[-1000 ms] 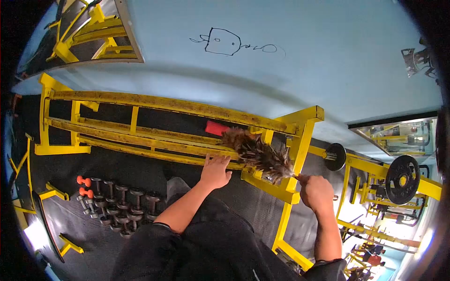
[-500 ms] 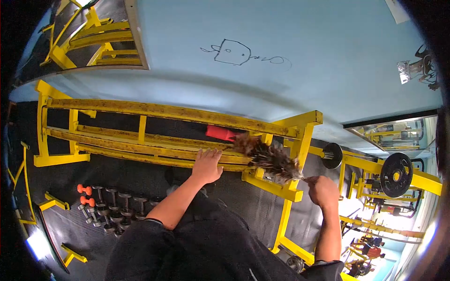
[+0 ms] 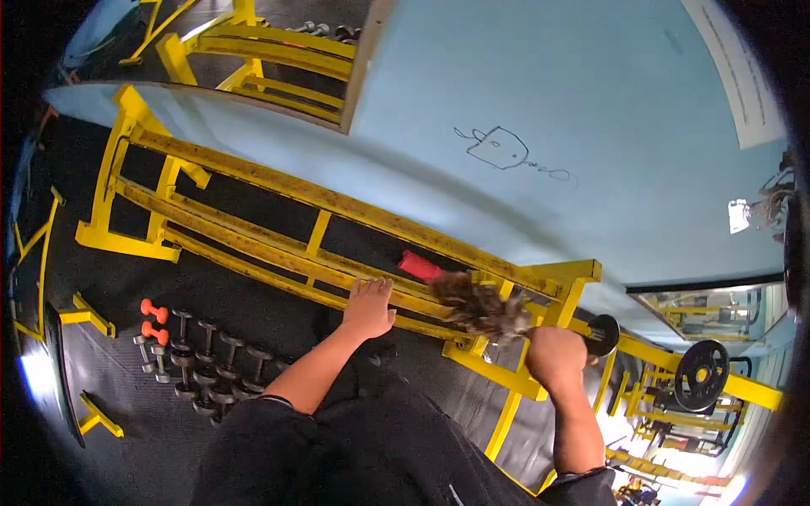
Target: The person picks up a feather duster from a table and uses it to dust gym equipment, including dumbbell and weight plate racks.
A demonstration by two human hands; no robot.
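The person's right hand [image 3: 555, 356] is closed in a fist around the handle end of a feather duster [image 3: 479, 305], whose brown feathered head lies blurred across the right end of the yellow rack [image 3: 253, 181], just beside the rack's upright corner post. The left hand [image 3: 369, 308] rests flat, fingers spread and pointing away from the body, on the front lower rail of the same rack, gripping nothing; it sits a little to the left of the duster's head, apart from it. The two hands are well apart from each other, the left on the rail, the right drawn back near the rack's front corner.

Just behind the duster's feathers, a red object [image 3: 419, 266] pokes out between the rails; what it is cannot be told. The rack is a long, empty frame of worn yellow rails running along a pale blue wall [image 3: 591, 101] that bears a small black scribble [image 3: 509, 154].

On the black floor [image 3: 245, 304] to the left of the person's dark-clothed legs stands a cluster of small dumbbells [image 3: 202, 363], two of them orange at the far left. To the right, beyond the right arm, stand yellow machines carrying black weight plates [image 3: 700, 375]. A mirror [image 3: 278, 51] at the upper left shows more yellow framing
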